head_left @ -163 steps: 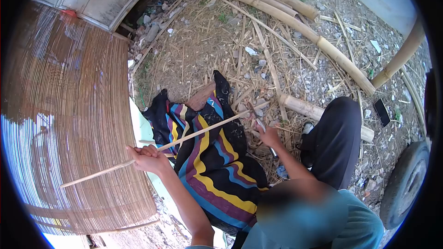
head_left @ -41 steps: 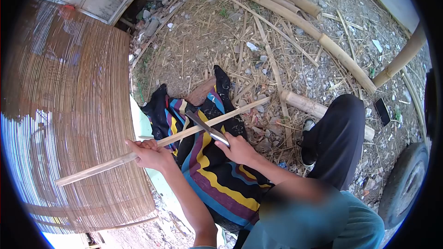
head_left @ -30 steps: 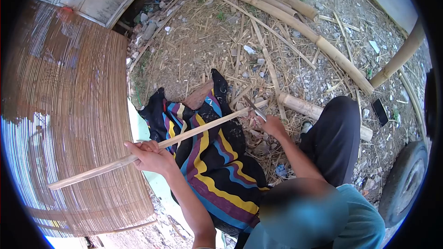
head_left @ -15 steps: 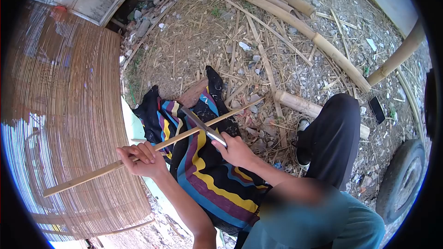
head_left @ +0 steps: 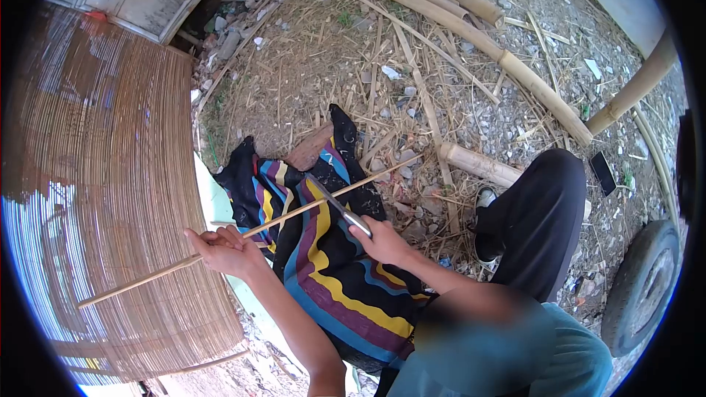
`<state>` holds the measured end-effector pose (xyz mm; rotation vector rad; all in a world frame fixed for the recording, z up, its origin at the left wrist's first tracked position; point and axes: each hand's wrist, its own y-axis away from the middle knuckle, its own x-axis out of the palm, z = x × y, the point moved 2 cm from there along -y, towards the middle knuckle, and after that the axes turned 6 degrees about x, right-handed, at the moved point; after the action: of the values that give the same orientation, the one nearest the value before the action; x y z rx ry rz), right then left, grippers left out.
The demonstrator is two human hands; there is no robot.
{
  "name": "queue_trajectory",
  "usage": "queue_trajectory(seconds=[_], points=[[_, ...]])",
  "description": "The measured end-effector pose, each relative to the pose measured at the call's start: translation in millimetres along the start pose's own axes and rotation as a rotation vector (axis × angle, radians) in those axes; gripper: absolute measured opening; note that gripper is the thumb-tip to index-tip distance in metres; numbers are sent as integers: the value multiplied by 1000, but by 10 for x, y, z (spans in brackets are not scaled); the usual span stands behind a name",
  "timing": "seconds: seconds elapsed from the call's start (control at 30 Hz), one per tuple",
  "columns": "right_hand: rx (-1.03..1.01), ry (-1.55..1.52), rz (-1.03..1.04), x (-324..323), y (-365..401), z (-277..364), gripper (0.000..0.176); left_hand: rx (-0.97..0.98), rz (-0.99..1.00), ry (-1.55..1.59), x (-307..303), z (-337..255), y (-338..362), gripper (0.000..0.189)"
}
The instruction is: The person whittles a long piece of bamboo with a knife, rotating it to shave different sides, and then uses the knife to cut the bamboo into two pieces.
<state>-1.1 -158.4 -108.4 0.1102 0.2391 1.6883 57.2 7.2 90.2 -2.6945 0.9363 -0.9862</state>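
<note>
My left hand (head_left: 226,250) is closed around a long thin bamboo strip (head_left: 290,213), which runs from the lower left up to the right. My right hand (head_left: 381,241) grips the metallic handle of a knife (head_left: 334,203). The blade crosses the strip and lies against it, right of my left hand. Beneath both is a striped cloth (head_left: 342,310) in black, yellow, purple and blue, spread over my lap. A wooden block (head_left: 309,148) shows between its dark folds.
A woven reed screen (head_left: 140,176) stands at the left. Bamboo poles (head_left: 456,26) lie at the upper right, with a shorter bamboo piece (head_left: 478,165) near my knee. A phone (head_left: 603,173) and a tire (head_left: 641,287) are at the right. Bamboo scraps litter the ground.
The knife and my right hand have shifted slightly right and down. The strip looks narrower, turned in my left hand, and its lower left end has moved slightly right and up.
</note>
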Motion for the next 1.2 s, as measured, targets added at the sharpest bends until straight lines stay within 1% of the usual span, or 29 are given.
queue_trajectory(seconds=[0.07, 0.13, 0.17, 0.2, 0.27, 0.3, 0.37, 0.4, 0.43, 0.47, 0.5, 0.53, 0.57, 0.6, 0.63, 0.67, 0.7, 0.77, 0.8, 0.83, 0.87, 0.93, 0.97, 1.0, 1.03, 1.07, 1.1, 1.17, 1.2], points=[[-13, -47, -2, 53, -64, -114, 37, 8, -15, -4, -4, 2, -4, 44], [78, 168, -176, -47, -126, -448, 37, 7, -60, -31, -53, 10, -55, 44], [219, 136, -201, -170, -229, -745, 39, 2, -105, -57, -97, 9, -65, 44], [352, 105, -229, -387, -334, -995, 40, 8, -106, -57, -136, 13, -57, 44], [305, 175, -174, -830, -382, -1148, 48, 29, 16, -32, -138, 34, -47, 43], [297, 164, -194, -808, -464, -1111, 48, 39, 41, 4, -53, 10, 26, 43], [477, -55, -172, -610, -435, -1083, 52, 30, 68, -8, 20, -7, 68, 43], [436, -141, -107, -462, -397, -937, 52, 41, 78, -11, 31, 0, 79, 42], [356, -135, -109, -354, -342, -723, 49, 31, 87, -33, 5, 9, 49, 40], [343, -176, -2, -298, -238, -423, 47, 31, 87, -34, -55, 23, -32, 40], [292, -97, 86, -240, -167, -245, 45, -7, 83, -6, -128, 61, -129, 37], [115, 16, 66, -148, -149, -215, 42, -47, 78, 20, -149, 77, -161, 35], [82, -19, 88, -94, -100, -204, 43, -48, 76, 20, -155, 87, -152, 35], [46, -52, 108, -93, -56, -132, 44, -21, 127, 13, -117, 85, -118, 35], [44, -49, 106, -94, -45, -153, 44, 5, 180, 8, -81, 89, -100, 35], [18, -25, 81, -104, -37, -190, 44, 3, 182, 13, -72, 95, -99, 35], [-5, -3, 57, -115, -34, -231, 45, 16, 215, 30, -75, 90, -100, 31], [28, 48, 37, -190, -77, -349, 45, 24, 241, 41, -105, 92, -124, 27], [58, 101, 22, -237, -94, -427, 45, -37, 363, 158, -115, 90, -163, 25], [-2, 152, -40, -307, -135, -465, 42, -94, 482, 281, -120, 81, -193, 23], [-10, 256, -68, -391, -167, -500, 40, -90, 473, 283, -153, 55, -217, 23], [2, 303, -124, -600, -191, -443, 39, -63, 346, 264, -235, -19, -293, 26], [-4, 306, -127, -683, -222, -486, 39, -26, 414, 255, -280, -55, -346, 35], [41, 343, -157, -766, -242, -535, 40, -24, 413, 258, -281, -68, -346, 35], [89, 381, -186, -829, -253, -583, 42, -16, 405, 269, -291, -89, -336, 39], [89, 384, -183, -883, -262, -622, 42, -8, 394, 278, -303, -111, -316, 44], [99, 354, -189, -949, -254, -594, 44, -7, 387, 277, -292, -114, -277, 44], [136, 285, -186, -1038, -209, -445, 51, 147, 213, 129, -254, -121, -197, 50], [134, 288, -182, -1025, -209, -440, 51, 150, 209, 129, -235, -136, -175, 50]])
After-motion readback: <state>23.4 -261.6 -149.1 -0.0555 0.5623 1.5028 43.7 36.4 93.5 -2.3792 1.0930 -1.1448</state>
